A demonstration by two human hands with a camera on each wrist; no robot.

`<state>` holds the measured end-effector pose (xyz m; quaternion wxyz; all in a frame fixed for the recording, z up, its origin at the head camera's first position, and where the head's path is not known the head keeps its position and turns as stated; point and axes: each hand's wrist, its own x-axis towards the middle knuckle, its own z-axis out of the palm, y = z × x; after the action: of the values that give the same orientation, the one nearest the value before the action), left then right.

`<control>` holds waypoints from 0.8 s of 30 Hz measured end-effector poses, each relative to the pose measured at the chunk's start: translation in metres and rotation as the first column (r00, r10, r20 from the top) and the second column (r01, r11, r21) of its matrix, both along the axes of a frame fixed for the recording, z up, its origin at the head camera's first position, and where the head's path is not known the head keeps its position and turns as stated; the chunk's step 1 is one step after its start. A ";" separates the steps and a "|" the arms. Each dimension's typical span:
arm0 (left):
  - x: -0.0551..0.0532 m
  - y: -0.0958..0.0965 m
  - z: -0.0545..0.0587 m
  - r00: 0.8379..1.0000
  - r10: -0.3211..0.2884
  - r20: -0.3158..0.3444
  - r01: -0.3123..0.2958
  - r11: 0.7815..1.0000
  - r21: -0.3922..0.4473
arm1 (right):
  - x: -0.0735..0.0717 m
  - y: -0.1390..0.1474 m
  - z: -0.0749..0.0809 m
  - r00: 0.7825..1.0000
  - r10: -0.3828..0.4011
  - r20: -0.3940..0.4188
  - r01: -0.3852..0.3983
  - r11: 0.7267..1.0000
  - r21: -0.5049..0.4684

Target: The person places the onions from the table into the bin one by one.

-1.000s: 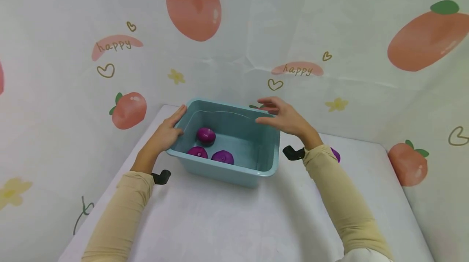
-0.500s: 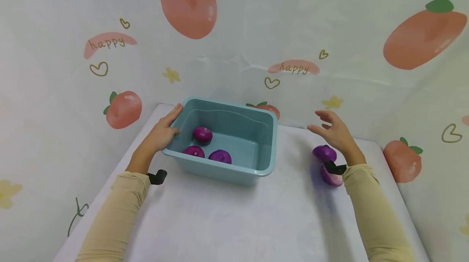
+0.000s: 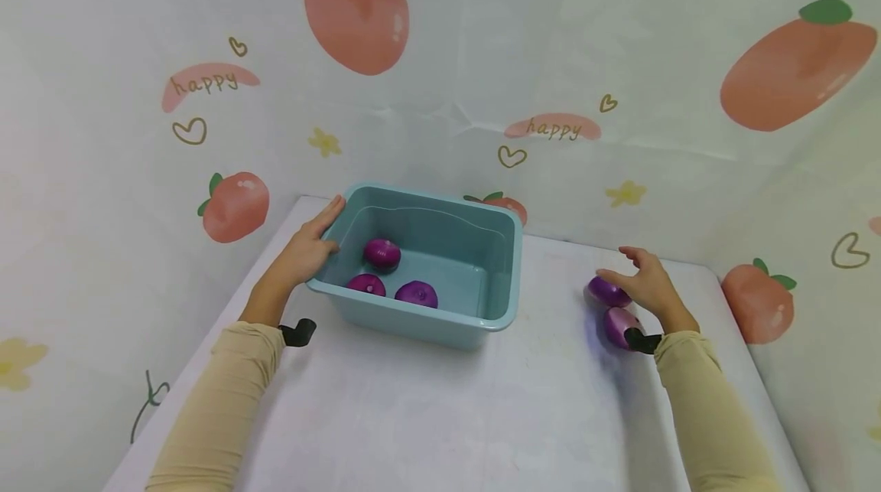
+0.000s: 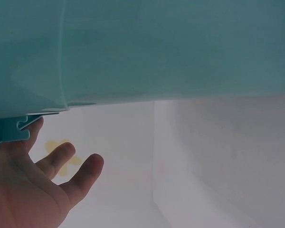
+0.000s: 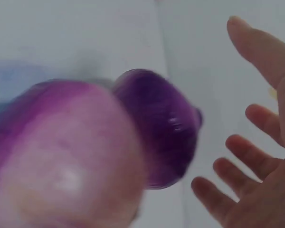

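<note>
A light-blue plastic bin (image 3: 420, 327) stands on the table with several purple onions in it, one of them the onion (image 3: 381, 254) near its left wall. My left hand (image 3: 306, 251) holds the bin's left rim, thumb over the edge; in the left wrist view, fingers (image 4: 85, 178) extend below the rim, outside the wall. Two more onions lie at the right: a dark purple onion (image 3: 607, 291) and, nearer me, a paler onion (image 3: 619, 326). Over the dark one hovers my right hand (image 3: 650, 285), fingers spread; the right wrist view shows a gap between hand and onions.
White cloth covers the table (image 3: 413, 415), and a printed white backdrop (image 3: 440, 94) rises behind and at both sides. The bin stands close to the back edge. Each wrist wears a black camera mount (image 3: 298, 332).
From above the bin's right end, my right hand has swung right and lowered to the dark purple onion. The left hand stays on the bin, which keeps its place.
</note>
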<state>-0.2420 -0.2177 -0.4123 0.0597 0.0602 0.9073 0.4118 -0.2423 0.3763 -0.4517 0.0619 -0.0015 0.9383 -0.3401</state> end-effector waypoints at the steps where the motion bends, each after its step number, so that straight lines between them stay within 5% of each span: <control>1: 0.000 0.000 0.000 1.000 0.002 0.002 -0.002 1.000 0.004 | 0.000 0.001 -0.003 1.000 -0.002 0.014 0.002 1.000 0.009; 13: 0.001 0.000 -0.002 1.000 0.002 -0.004 -0.002 1.000 0.012 | 0.002 0.010 -0.025 0.966 -0.029 0.256 0.044 0.998 -0.053; 24: 0.002 0.000 0.000 1.000 0.002 -0.003 -0.002 1.000 0.013 | 0.002 0.008 -0.032 0.970 -0.011 0.242 0.002 0.999 0.037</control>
<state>-0.2404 -0.2174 -0.4126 0.0575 0.0600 0.9049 0.4175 -0.2403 0.3842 -0.4837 0.1747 0.0441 0.9298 -0.3210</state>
